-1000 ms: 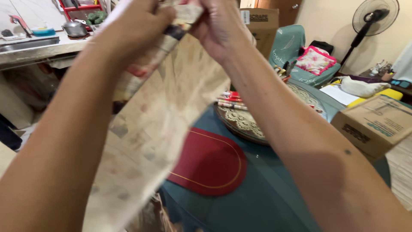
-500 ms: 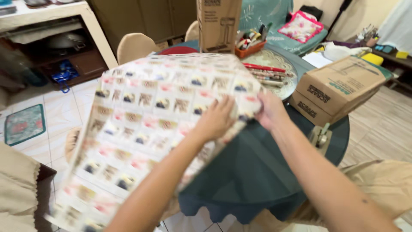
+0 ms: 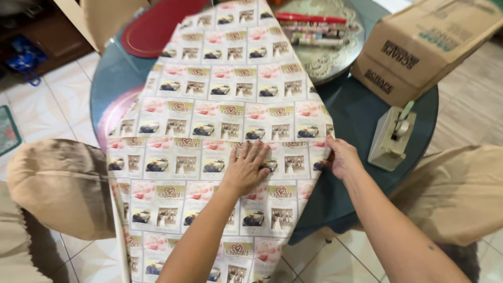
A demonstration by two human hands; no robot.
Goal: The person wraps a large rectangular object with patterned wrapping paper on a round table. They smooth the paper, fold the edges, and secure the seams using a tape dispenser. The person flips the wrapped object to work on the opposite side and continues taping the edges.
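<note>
Head view, looking straight down: a long sheet of patterned wrapping paper [image 3: 220, 105], printed with small squares of cars, hearts and pink flowers, lies spread over a round glass-topped table [image 3: 361, 112], running from the table's far edge across its middle and hanging over the near edge toward the tiled floor [image 3: 31, 112]. The left hand [image 3: 245, 167] rests flat on the paper near the table's near edge, fingers spread and released, palm pressing the sheet down; a ring shows on one finger. The right hand [image 3: 340, 156] is at the paper's right edge, just beside the left hand, its fingers closed in a pinch on that edge of the sheet. To the right of the paper, toward the table's right edge, stands a beige tape dispenser [image 3: 390, 137], apart from the right hand. Behind it, at the far right edge, sits a brown cardboard box [image 3: 424, 44], partly overhanging the table. At the far edge a round lace-covered tray [image 3: 335, 60] holds several rolls of wrapping paper [image 3: 314, 29], touching the sheet's right side. A dark red placemat [image 3: 154, 29] lies at the far left edge, partly under the sheet. Tan-covered chairs stand at the near left [image 3: 60, 186] and near right [image 3: 456, 191] of the table.
</note>
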